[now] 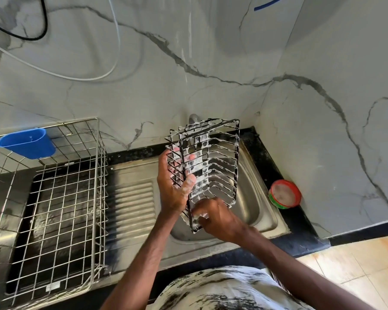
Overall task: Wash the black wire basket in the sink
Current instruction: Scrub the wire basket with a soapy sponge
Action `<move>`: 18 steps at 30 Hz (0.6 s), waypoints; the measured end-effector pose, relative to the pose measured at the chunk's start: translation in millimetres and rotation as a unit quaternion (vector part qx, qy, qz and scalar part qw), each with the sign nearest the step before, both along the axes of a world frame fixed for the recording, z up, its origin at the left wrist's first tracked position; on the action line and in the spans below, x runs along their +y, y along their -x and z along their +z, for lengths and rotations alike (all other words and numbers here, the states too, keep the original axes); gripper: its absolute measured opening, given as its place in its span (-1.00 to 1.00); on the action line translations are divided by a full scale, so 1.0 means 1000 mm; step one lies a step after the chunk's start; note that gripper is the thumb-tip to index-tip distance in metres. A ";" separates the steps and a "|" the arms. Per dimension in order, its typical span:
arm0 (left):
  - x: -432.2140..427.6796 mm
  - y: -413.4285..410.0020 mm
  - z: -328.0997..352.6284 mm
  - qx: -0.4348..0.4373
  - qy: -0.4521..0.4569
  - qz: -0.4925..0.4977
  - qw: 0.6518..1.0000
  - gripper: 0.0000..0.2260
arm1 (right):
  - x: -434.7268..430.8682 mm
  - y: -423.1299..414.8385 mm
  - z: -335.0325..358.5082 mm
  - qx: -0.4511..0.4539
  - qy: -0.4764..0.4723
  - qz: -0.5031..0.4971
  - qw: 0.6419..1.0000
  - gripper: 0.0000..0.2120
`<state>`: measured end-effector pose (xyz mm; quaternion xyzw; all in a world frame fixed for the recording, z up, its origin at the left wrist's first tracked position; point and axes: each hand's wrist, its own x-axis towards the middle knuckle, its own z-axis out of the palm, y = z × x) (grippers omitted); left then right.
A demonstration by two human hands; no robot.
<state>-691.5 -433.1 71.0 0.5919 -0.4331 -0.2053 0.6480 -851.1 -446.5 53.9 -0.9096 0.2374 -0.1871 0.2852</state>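
Note:
The black wire basket (pixel 220 162) is held upright over the steel sink (pixel 253 193), its wires coated in white soap foam. My left hand (pixel 173 186) grips its left side, with fingers curled through the wires. At the basket's lower corner, my right hand (pixel 217 218) is closed with foam on the fingers; whether it holds a scrubber is hidden. The tap (pixel 193 118) shows just behind the basket's top.
A large steel wire dish rack (pixel 54 198) with a blue plastic cup (pixel 27 143) clipped to it stands on the left counter beside the ribbed drainboard (pixel 132 204). A red and green soap tub (pixel 284 193) sits at the sink's right. Marble walls close in behind and on the right.

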 end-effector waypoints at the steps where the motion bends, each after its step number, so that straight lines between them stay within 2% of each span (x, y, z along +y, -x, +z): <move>1: -0.001 -0.005 -0.003 -0.002 -0.004 0.007 1.000 -0.27 | 0.000 0.006 0.002 0.004 0.001 0.006 1.000 -0.77; 3: -0.005 -0.015 -0.006 0.001 -0.008 0.024 1.000 -0.29 | 0.002 0.018 -0.002 -0.021 -0.023 0.036 0.999 -0.70; 5: -0.007 -0.021 -0.004 0.002 0.000 0.041 0.999 -0.30 | 0.005 0.023 -0.001 -0.003 -0.050 0.040 0.998 -0.65; 10: -0.008 -0.019 0.009 -0.052 0.040 0.057 0.996 -0.34 | -0.008 0.035 0.001 -0.031 0.039 0.003 0.999 -0.66; 14: -0.005 -0.021 0.003 -0.024 0.048 0.057 0.997 -0.35 | -0.011 0.028 -0.011 -0.069 0.099 -0.034 0.992 -0.63; 16: -0.003 -0.018 0.003 -0.036 0.041 0.066 0.996 -0.31 | 0.011 0.013 -0.007 -0.069 0.069 0.010 0.995 -0.65; 18: 0.001 -0.014 0.011 -0.053 0.040 0.075 0.995 -0.32 | 0.022 0.011 -0.015 -0.047 0.043 0.002 0.998 -0.67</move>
